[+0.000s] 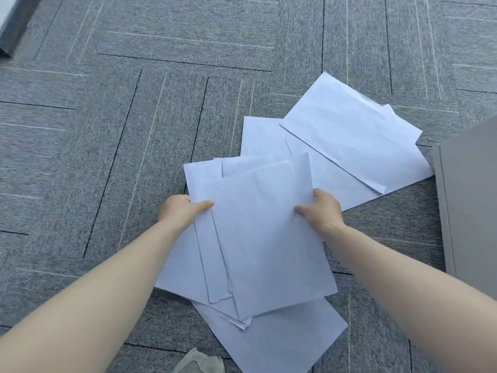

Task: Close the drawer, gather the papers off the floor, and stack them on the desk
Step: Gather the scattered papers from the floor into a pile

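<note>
I hold a loose bundle of several white papers [266, 232] above the grey carpet. My left hand [180, 208] grips its left edge with the thumb on top. My right hand [322, 208] pinches the right edge the same way. More white sheets [349, 141] lie fanned on the floor beyond the bundle, toward the right. Another sheet [290, 343] lies on the carpet under the bundle, near the bottom of the view. The desk top and the drawer are out of view.
A grey cabinet side [470, 205] stands at the right edge, touching the far sheets. A dark furniture base [13, 28] sits at the top left corner. My shoe [199, 363] shows at the bottom. Grey carpet [107, 157] stretches to the left.
</note>
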